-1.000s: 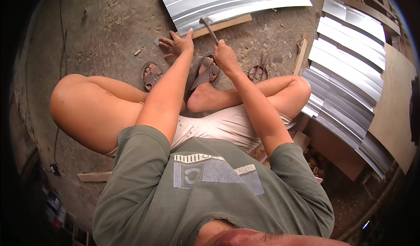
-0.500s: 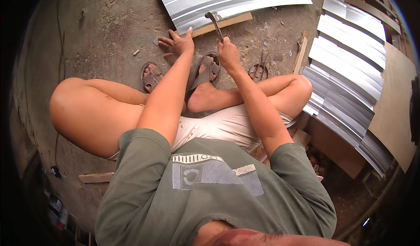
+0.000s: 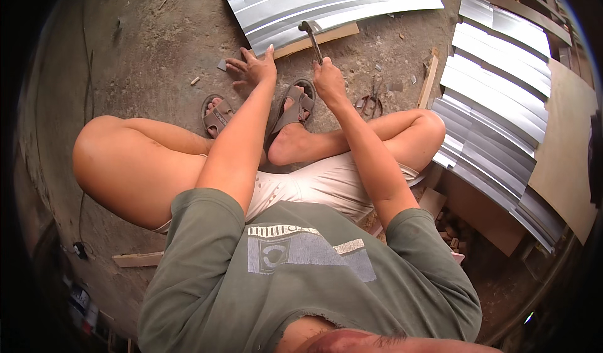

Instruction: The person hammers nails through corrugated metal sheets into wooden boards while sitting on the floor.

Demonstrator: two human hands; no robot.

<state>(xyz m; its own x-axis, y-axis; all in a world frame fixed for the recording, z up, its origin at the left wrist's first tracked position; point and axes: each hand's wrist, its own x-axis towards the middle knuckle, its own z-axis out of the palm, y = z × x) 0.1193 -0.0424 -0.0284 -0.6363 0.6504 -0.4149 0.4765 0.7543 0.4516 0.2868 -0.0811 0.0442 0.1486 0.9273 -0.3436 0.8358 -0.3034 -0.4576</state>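
The metal sheet (image 3: 333, 1) lay on the floor (image 3: 157, 51) beyond both hands, a wooden strip (image 3: 339, 35) along its near edge, long axis running left to right. The left hand (image 3: 257, 68), fingers spread, was nearer, at the strip's left end; the right hand (image 3: 329, 80) was wrapped around a hammer (image 3: 314, 41), its head over that edge.
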